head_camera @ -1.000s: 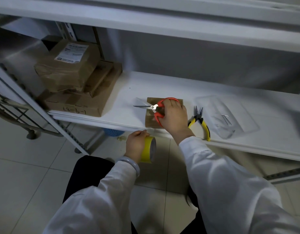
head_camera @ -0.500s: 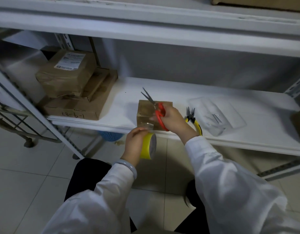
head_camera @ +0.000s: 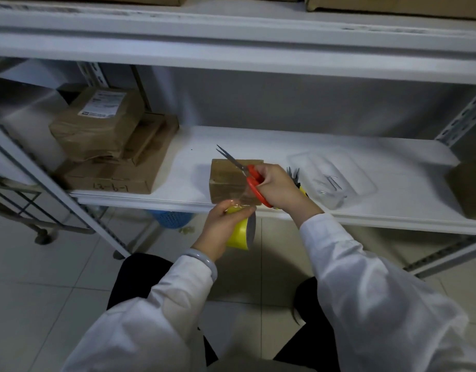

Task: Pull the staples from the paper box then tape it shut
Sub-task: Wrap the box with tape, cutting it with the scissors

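Box [head_camera: 231,178]: brown, at the front edge of the shelf [head_camera: 194,154], just behind both hands.
Tape roll [head_camera: 238,232]: yellow, gripped in left hand [head_camera: 218,224] below the shelf edge; a clear strip runs up to the box.
Scissors [head_camera: 251,181]: red handles, right hand [head_camera: 278,186] curled through them; blades slightly parted, pointing up-left over the box.
Pliers [head_camera: 294,174]: just right of that hand.
Tray [head_camera: 352,170]: clear, farther right, staples [head_camera: 332,181] inside.

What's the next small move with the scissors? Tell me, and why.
Probably lower the red-handled scissors and snip the clear tape strip. The left hand holds the yellow tape roll, strip stretched up to the small brown cardboard box; in the right hand, the blades point up, away from it.
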Tool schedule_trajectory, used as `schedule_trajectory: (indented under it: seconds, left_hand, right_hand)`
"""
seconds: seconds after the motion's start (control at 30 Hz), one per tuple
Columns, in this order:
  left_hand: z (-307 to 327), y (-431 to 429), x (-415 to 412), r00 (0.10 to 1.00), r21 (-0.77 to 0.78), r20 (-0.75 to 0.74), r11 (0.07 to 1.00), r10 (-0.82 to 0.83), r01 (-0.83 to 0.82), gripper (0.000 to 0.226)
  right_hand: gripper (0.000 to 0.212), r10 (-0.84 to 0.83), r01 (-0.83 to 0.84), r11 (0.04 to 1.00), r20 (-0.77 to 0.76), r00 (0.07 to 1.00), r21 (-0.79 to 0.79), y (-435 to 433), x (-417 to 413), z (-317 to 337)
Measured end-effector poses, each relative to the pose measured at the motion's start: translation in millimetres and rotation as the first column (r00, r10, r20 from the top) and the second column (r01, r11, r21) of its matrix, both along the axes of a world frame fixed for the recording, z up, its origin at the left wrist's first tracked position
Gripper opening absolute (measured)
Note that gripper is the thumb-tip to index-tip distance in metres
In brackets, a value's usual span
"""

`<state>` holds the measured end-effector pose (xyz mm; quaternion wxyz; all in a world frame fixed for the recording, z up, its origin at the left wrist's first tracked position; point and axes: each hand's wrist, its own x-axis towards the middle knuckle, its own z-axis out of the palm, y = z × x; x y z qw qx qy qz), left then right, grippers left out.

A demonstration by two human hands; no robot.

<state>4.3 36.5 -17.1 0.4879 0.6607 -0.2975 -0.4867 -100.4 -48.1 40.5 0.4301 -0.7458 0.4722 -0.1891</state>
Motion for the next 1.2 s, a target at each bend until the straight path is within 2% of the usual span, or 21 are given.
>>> schedule_trajectory:
  seconds: [0.13,0.2,0.27,0.37,0.5,0.77,0.93,1.13,1.2]
  left_hand:
    - [8.6,-4.5,-6.2,1.0,0.064,0.013,0.998,0.017,-0.017,0.036]
    - [12.0,-8.7,-9.9,0.999,0.041,0.046,0.999,-0.006,0.004,0.043]
    - [16.9,-13.2,-15.8,0.995,-0.01,0.097,1.0,-0.022,0.023,0.036]
    - [21.7,-17.6,-23.5,0.995,-0.046,0.076,0.997,0.064,-0.06,0.018]
    - [18.8,-25.1,-25.3,0.988,0.001,0.036,0.988,0.152,-0.152,0.012]
    - [20.4,-46.7,-32.4,0.982,0.136,0.023,0.972,0.189,-0.191,0.028]
    - [18.5,-53.9,-32.7,0.98,0.152,0.044,0.968,0.196,-0.2,0.012]
    - [16.1,-57.2,-29.0,0.983,0.184,0.05,0.966,0.178,-0.184,0.012]
    - [16.0,-58.4,-29.0,0.985,0.203,0.047,0.964,0.165,-0.171,0.016]
  right_hand:
    - [0.024,-0.047,0.05,0.998,0.077,0.996,-0.039,-2.4,-2.1,10.4]
    - [0.021,-0.078,0.081,0.996,0.075,0.994,-0.036,-9.9,-6.6,11.3]
    - [0.018,-0.123,0.123,0.992,0.085,0.989,0.004,-19.2,-13.2,9.2]
    - [0.015,-0.139,0.135,0.989,0.067,0.988,0.057,-29.3,-19.0,0.6]
    - [0.02,-0.144,0.135,0.985,0.077,0.987,0.104,-36.6,-18.4,-13.5]
    - [0.015,-0.209,0.2,0.972,0.062,0.976,0.125,-51.8,-20.8,-27.9]
    - [0.014,-0.2,0.194,0.975,0.052,0.978,0.111,-58.8,-18.3,-35.1]
    - [0.011,-0.218,0.21,0.972,0.064,0.974,0.108,-62.5,-16.6,-42.9]
    - [0.019,-0.226,0.219,0.971,0.072,0.971,0.096,-63.6,-16.8,-43.6]
